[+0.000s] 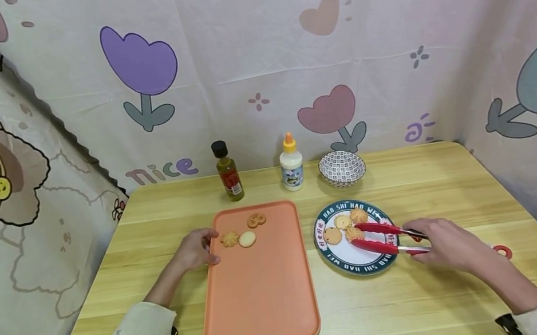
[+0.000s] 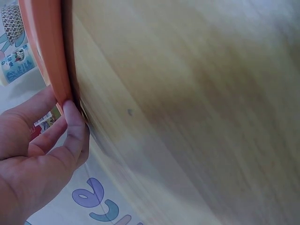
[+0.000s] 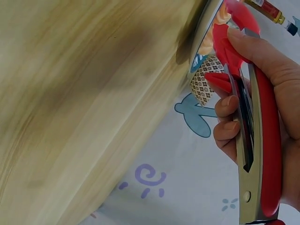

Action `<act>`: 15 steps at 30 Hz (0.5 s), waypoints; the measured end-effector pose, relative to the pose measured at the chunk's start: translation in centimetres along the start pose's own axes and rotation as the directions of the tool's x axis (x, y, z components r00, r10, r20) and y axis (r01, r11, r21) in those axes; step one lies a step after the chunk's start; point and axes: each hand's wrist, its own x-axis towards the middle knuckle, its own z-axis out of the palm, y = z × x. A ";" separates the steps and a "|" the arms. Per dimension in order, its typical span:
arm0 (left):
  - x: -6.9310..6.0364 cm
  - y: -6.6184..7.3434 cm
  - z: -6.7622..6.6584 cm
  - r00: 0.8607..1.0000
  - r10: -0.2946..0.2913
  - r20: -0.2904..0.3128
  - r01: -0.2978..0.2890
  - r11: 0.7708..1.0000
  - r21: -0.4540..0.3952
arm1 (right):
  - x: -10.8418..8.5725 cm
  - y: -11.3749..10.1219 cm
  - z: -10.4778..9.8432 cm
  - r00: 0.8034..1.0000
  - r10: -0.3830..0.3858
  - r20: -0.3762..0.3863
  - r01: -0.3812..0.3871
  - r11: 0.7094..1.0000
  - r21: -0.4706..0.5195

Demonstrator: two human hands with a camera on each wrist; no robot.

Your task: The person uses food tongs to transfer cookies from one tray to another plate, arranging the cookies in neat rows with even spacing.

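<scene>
My right hand [image 1: 448,242] grips red-tipped metal tongs [image 3: 269,140]. In the head view the tongs' tips lie over the round plate [image 1: 332,262] with a green lettered rim, beside a swirled cookie [image 1: 354,234]; whether they pinch it I cannot tell. Several cookies sit together on that plate. My left hand [image 1: 196,249] holds the left edge of an orange tray [image 1: 261,296], thumb and fingers pinching its rim [image 2: 54,61] in the left wrist view. Near the tray's far end lie a flower-shaped cookie [image 1: 230,239], a pale oval cookie [image 1: 247,239] and a pretzel-shaped cookie [image 1: 257,220].
Along the table's back edge stand a dark-capped sauce bottle [image 1: 229,173], a white bottle with an orange nozzle [image 1: 291,164] and a patterned bowl [image 1: 342,169]. A printed cloth [image 1: 228,40] hangs behind the wooden table [image 1: 166,321].
</scene>
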 end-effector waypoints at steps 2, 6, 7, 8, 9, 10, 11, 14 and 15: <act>0.0 -0.1 0.0 1.000 0.001 0.000 -0.001 1.000 0.003 | 0.2 0.0 0.1 1.000 -0.003 -0.005 0.003 1.000 0.008; 0.0 -0.1 0.1 1.000 0.005 0.006 -0.005 1.000 0.001 | 0.5 -0.3 0.1 1.000 0.004 -0.008 -0.004 1.000 0.024; 0.0 0.0 0.1 1.000 0.006 0.007 -0.006 1.000 0.000 | 0.5 -0.3 0.1 1.000 0.006 -0.009 -0.006 1.000 0.025; 0.0 0.0 0.1 1.000 0.005 0.007 -0.005 1.000 0.000 | 0.6 -0.4 0.1 1.000 0.008 -0.008 -0.007 1.000 0.024; 0.0 0.0 0.1 1.000 0.007 0.009 -0.007 1.000 -0.001 | 0.6 -0.4 0.0 1.000 0.009 -0.006 -0.009 1.000 0.024; 0.0 0.0 0.1 1.000 0.011 0.010 -0.011 1.000 0.002 | 0.6 -0.4 -0.1 1.000 0.008 -0.006 -0.008 1.000 0.022; 0.0 0.0 0.1 1.000 0.003 0.005 -0.003 1.000 -0.002 | 0.6 -0.4 -0.1 1.000 0.005 -0.003 -0.005 1.000 0.020; 0.0 0.0 0.1 1.000 -0.002 0.000 0.002 1.000 -0.002 | 0.5 -0.2 -0.2 1.000 0.001 0.001 -0.001 1.000 0.011; 0.0 0.0 0.0 1.000 -0.001 -0.001 0.001 1.000 -0.004 | 0.5 -0.2 -0.2 1.000 0.001 0.004 -0.001 1.000 0.009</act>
